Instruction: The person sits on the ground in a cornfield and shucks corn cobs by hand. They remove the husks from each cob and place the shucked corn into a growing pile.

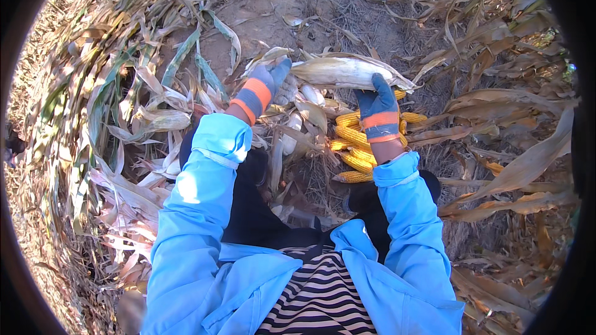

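Note:
An unshucked ear of corn (342, 70) in its pale, dry husk lies crosswise before me. My right hand (379, 102), in a grey-blue glove with orange bands, grips its right part from below, the thumb against the husk. My left hand (267, 83), gloved alike, is closed on dry husk leaves (267, 56) just off the ear's left end. Whether those leaves are still joined to the ear I cannot tell. Below my right hand, several bare yellow corn cobs (356, 144) lie piled on the ground, partly hidden by that hand and wrist.
Loose husks (160, 121) are heaped at the left, beside dry corn stalks (109, 83). Between my legs lie more pale husks (291, 132). Long dry corn leaves (512, 116) cover the right side. Bare soil (270, 2) shows beyond my hands.

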`<state>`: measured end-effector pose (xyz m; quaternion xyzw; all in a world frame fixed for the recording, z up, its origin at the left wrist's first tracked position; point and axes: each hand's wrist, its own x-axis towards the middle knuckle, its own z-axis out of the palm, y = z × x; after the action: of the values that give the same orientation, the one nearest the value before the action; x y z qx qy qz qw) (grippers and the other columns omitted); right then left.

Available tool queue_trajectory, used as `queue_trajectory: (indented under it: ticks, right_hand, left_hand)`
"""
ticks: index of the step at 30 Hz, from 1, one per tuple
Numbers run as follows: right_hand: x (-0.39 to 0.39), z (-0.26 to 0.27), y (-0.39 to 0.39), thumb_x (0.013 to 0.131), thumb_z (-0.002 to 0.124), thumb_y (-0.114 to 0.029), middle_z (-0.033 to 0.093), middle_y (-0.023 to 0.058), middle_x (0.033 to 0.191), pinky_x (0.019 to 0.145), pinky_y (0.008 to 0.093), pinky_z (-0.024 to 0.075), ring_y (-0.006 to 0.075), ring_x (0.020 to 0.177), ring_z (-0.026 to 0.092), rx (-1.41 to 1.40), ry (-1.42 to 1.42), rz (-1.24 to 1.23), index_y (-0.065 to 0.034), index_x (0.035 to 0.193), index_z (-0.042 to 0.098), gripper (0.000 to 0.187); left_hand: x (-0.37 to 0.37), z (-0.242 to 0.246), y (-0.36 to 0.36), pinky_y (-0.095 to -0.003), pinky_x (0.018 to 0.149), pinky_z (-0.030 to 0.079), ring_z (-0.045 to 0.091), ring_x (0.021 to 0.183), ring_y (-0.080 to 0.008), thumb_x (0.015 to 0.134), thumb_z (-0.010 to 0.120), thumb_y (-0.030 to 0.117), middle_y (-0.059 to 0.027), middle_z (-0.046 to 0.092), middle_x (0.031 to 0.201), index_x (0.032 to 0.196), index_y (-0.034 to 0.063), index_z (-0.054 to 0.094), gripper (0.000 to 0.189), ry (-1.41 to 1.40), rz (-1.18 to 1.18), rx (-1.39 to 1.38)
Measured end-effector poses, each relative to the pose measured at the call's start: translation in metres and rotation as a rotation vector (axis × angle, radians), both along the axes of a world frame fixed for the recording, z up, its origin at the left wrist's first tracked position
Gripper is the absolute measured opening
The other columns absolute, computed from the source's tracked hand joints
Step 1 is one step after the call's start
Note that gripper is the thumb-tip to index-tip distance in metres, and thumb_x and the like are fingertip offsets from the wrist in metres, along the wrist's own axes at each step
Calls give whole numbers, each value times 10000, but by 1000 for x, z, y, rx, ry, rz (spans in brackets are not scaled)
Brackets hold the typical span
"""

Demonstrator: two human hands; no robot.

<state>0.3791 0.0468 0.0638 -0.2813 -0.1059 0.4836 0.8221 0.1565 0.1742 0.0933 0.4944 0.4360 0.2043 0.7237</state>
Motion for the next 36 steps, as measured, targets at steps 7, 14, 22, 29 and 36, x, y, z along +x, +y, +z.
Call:
queue_trajectory:
  ticks: [7, 14, 22, 29, 36]
  right_hand:
    - [-15, 14, -4, 810, 607, -123, 507, 185, 1178, 968, 462, 413, 320, 1100, 496, 72, 29, 29, 8, 1187, 455, 428]
    - [-33, -18, -4, 785, 637, -221, 472, 206, 1216, 964, 522, 398, 361, 1134, 460, 34, 289, 94, 3, 1222, 418, 538]
    - [-50, -34, -5, 784, 630, -404, 537, 150, 1142, 847, 476, 478, 316, 1062, 517, -128, 370, 221, -47, 1187, 468, 563]
    - [-67, -24, -18, 786, 605, -510, 596, 146, 819, 527, 411, 520, 307, 684, 623, -617, 239, 685, -56, 990, 539, 502]
    - [-82, 14, -22, 689, 727, -333, 576, 169, 982, 786, 418, 466, 333, 923, 556, -423, -1757, -242, -36, 1055, 550, 504]
  left_hand:
    - [19, -32, 3, -419, 801, 490, 584, 879, -276, 878, 555, 271, -135, 583, 997, 1062, 20, 516, 314, -454, 224, -93]
    - [33, -20, 2, -360, 853, 459, 570, 906, -224, 860, 553, 66, -90, 578, 992, 1032, 41, 530, 176, -782, 361, -33]
    - [33, -6, -2, -287, 708, 483, 566, 756, -138, 822, 621, 77, -33, 599, 866, 948, 56, 585, 132, -647, 524, 191]
    - [21, 10, -2, -235, 697, 435, 525, 742, -95, 804, 647, 86, -29, 608, 846, 927, -14, 607, 164, -498, 595, 366]
    - [19, 11, -4, -226, 641, 430, 518, 680, -92, 807, 652, 124, -15, 602, 784, 891, 7, 613, 149, -389, 601, 493]
